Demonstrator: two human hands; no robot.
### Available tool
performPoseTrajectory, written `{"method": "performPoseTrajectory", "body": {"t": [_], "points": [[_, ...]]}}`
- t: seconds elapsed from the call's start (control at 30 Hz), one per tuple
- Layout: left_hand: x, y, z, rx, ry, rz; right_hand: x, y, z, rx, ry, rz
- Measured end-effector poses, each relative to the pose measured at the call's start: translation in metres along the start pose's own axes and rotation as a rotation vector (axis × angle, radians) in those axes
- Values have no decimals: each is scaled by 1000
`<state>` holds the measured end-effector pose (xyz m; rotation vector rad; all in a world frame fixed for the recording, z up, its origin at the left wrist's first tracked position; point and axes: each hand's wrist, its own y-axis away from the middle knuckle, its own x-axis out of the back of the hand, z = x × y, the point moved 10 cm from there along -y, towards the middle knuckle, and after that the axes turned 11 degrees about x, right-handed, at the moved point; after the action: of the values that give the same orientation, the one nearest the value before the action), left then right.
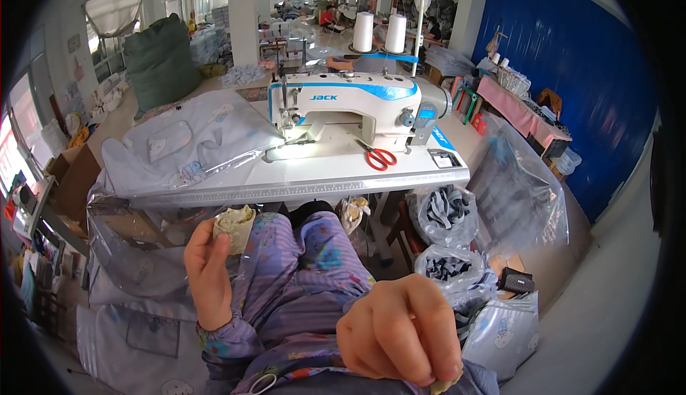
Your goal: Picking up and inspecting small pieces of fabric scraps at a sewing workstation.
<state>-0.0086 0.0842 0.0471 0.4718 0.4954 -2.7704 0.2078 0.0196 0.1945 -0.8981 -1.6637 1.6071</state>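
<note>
My left hand (211, 273) is closed around a pale, rolled flatbread wrap (237, 228), held up over my lap at the front edge of the sewing table (300, 186). Lower and to the right, close to the camera, my right hand (401, 327) is bent into a pinch. A small pale yellowish piece (446, 383), similar in colour to the wrap, pokes out beneath its fingertips; most of it is hidden. A white and blue sewing machine (343, 98) stands on the table ahead, its lamp lit. Red-handled scissors (381, 158) lie beside it.
Light grey printed fabric under clear plastic (196, 138) covers the table's left side and hangs down. At right are plastic bags of dark and light fabric strips (446, 213) and a small black case (516, 281). Two white thread cones (363, 32) stand behind; people sit farther back.
</note>
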Motion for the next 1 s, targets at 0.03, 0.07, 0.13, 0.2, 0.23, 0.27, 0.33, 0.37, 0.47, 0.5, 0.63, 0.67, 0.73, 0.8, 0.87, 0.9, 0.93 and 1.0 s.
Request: {"method": "performPoseTrajectory", "body": {"t": [0.03,0.07,0.13,0.2,0.23,0.27,0.33,0.37,0.47,0.5,0.63,0.67,0.73,0.8,0.87,0.9,0.93,1.0], "points": [[1,0,0,-4,0,3,0,1,0,-6,-5,-1],[1,1,0,-8,1,5,0,2,0,-13,-9,-1],[3,2,0,-6,2,15,0,1,1,-13,-15,-8],[3,2,0,-3,3,24,-1,2,1,-13,-21,-13],[2,2,0,-2,2,19,0,3,1,-11,-14,3],[1,2,0,-1,1,14,2,3,1,-9,-6,20],[-2,2,2,-5,-7,-1,0,3,1,-12,3,23],[-4,3,2,-10,-14,-16,0,3,1,-15,12,26],[-6,2,3,-5,-22,-20,-2,0,1,-17,-5,-21],[-5,2,3,-6,-22,-19,-2,0,1,-18,-7,-21],[-1,2,1,-5,1,17,1,0,2,-19,-4,-11],[0,1,0,-3,5,24,0,0,2,-22,-32,-33],[0,2,1,-5,1,20,0,1,3,-17,-16,-12],[0,2,1,-6,-3,17,0,2,3,-12,1,9],[-1,2,1,-4,5,10,1,4,3,-8,6,40],[0,2,0,-2,5,11,1,4,3,-8,6,42],[2,2,-1,-4,1,16,0,4,2,-6,13,39],[3,2,-1,-7,-2,21,0,6,2,-6,20,35]]}}
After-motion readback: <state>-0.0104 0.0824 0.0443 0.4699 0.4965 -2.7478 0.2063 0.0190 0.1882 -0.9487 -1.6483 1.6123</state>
